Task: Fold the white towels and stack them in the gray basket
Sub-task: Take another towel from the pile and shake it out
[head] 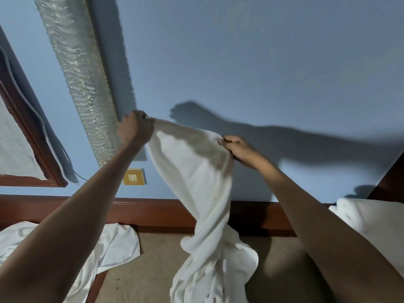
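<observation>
Long white cloth towel (196, 182) hangs mid-frame btwn hands: left hand (134, 127) & right hand (237, 149) each clamped on top edge.

We see a home room: blue wall (262, 62), wooden skirting (153, 209), carpet (148, 270), wall switch (133, 177), foil duct (80, 84).

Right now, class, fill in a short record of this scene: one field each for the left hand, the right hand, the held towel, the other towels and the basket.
Left hand: left hand gripping the top edge of the held towel
Right hand: right hand pinching the same edge
Held towel: raised, unfolded, twisted lower down
Other towels: loose towel lying at left; white pile at right
Basket: not in view
</observation>
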A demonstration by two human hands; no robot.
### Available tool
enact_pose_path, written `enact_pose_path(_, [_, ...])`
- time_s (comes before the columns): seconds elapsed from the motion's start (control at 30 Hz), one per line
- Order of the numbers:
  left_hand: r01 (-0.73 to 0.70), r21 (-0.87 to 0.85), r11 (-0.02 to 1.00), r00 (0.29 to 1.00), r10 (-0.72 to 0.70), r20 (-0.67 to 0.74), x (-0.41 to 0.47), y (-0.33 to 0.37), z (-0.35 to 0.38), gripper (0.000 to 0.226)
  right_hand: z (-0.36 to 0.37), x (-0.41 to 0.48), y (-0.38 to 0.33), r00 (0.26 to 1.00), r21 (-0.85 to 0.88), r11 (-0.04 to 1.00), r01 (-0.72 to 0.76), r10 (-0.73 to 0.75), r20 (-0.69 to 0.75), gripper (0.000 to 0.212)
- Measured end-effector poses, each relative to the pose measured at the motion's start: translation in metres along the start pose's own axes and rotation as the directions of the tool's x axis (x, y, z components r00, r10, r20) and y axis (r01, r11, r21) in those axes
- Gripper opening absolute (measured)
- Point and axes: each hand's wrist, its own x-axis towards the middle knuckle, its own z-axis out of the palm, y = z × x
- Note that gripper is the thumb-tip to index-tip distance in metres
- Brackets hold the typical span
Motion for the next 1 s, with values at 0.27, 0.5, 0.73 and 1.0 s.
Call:
enact_pose_path(0.27, [0.029, -0.420, 0.907, 0.482, 0.355, 0.801, -0.044, 0.037, 0.010, 0.044, -0.004, 0.005, -0.059, 0.981, -0.020, 0.994, 0.105, -0.101, 0.163, 0.020])
enact_pose_path(0.5, [0.157, -0.654, 0.740, 0.557, 0.480, 0.677, -0.036, 0.037, 0.006, 0.023, -0.008, -0.009, -0.053, 0.986, 0.029, 0.998, 0.060, -0.064, 0.153, 0.044])
enact_pose_path(0.73, [0.269, -0.764, 0.586, 0.827, 0.267, 0.495, -0.035, 0.031, 0.006, 0.027, 0.015, -0.015, -0.030, 0.985, -0.035, 0.999, 0.007, -0.001, 0.170, 0.022])
enact_pose_path(1.0, [0.358, -0.582, 0.730, 0.915, -0.150, 0.375, -0.038, -0.071, 0.025, 0.026, 0.029, -0.021, 0.039, 0.962, -0.246, 0.960, -0.135, 0.186, 0.199, 0.048])
